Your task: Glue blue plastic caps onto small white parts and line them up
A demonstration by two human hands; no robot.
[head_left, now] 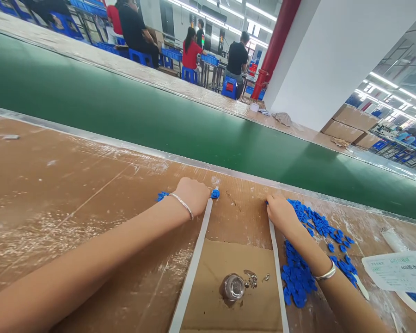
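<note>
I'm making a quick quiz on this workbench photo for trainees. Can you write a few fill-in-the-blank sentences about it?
1. The pile of small plastic pieces beside the right hand is ____ in colour.
2. Each wrist wears a silver ____.
3. The left hand rests at the top of a white strip; beyond it runs a conveyor belt coloured ____.

Missing words: blue; bracelet; green

A long green conveyor belt (166, 122) runs between brown cardboard-covered worktops (55, 194), and beyond it seated people (236, 62) work at tables on blue stools (229, 87) under ceiling strip lights (260, 10), beside a red column (275, 46) and white wall (333, 51).
</note>
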